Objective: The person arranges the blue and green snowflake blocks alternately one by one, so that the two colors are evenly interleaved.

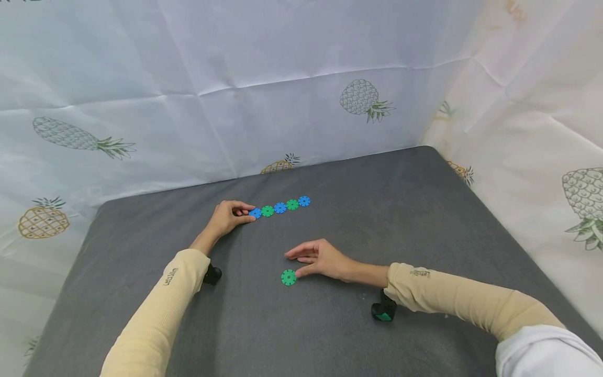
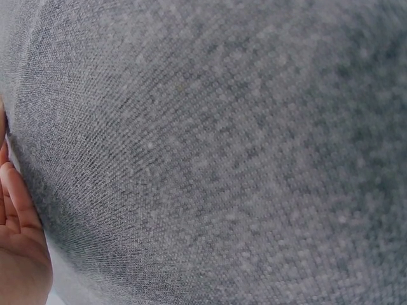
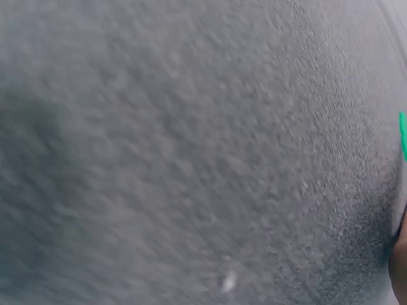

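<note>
Several notched plastic discs, alternating blue and green, lie edge to edge in a slanting row in the head view. At the row's left end, my left hand (image 1: 227, 217) pinches the blue disc (image 1: 256, 213) between thumb and fingers. Beside it come a green disc (image 1: 267, 211) and a blue disc (image 1: 280, 208); another blue disc (image 1: 304, 201) ends the row on the right. Nearer to me lies a single green disc (image 1: 288, 277). The thumb of my right hand (image 1: 325, 260) is right at its edge, while the other fingers stretch out above, apart from it.
Dark grey cloth covers the table (image 1: 424, 209). A pale curtain (image 1: 264, 63) printed with pineapples hangs along the back and right edges. Under each forearm sits a black wrist device (image 1: 383, 309), close over the table.
</note>
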Action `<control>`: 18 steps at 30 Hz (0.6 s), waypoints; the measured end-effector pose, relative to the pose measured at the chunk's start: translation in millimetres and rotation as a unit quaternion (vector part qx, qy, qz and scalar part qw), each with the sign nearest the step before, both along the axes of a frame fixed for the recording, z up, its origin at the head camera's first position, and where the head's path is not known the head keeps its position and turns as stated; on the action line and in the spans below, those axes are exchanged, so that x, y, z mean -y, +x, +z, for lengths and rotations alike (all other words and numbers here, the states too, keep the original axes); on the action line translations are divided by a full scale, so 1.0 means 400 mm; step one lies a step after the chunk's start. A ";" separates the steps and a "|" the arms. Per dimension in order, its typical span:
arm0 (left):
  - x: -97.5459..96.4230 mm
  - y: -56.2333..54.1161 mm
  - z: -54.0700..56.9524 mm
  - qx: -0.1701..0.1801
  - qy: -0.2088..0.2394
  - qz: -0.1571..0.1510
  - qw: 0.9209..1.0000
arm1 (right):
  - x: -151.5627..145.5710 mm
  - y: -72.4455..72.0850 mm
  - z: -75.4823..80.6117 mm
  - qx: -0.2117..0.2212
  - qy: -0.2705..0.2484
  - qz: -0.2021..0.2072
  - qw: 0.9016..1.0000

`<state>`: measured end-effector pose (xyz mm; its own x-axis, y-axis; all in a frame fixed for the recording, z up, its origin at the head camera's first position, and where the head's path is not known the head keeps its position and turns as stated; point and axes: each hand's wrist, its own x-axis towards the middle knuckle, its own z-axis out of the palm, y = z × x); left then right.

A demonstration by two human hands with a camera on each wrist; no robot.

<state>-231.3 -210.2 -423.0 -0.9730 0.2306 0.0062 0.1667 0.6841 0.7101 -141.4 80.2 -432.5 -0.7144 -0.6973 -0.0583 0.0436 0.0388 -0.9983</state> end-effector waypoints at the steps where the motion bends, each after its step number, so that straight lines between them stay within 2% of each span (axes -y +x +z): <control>1: 0.000 0.000 0.000 -0.001 -0.002 0.000 1.000 | 0.003 -0.003 -0.001 -0.003 0.004 0.009 1.000; 10: -0.001 -0.001 0.000 0.000 -0.005 0.003 1.000 | 0.023 -0.023 -0.004 -0.078 0.047 0.087 0.992; 18: 0.002 0.000 0.000 -0.003 0.004 -0.003 1.000 | 0.028 -0.030 0.001 -0.146 0.073 0.115 0.980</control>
<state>-231.1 -210.9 -423.0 -0.9716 0.2363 0.0143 0.1754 0.6779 0.7139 -153.5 68.9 -432.1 -0.5413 -0.8407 0.0141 -0.2689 0.1571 -0.9503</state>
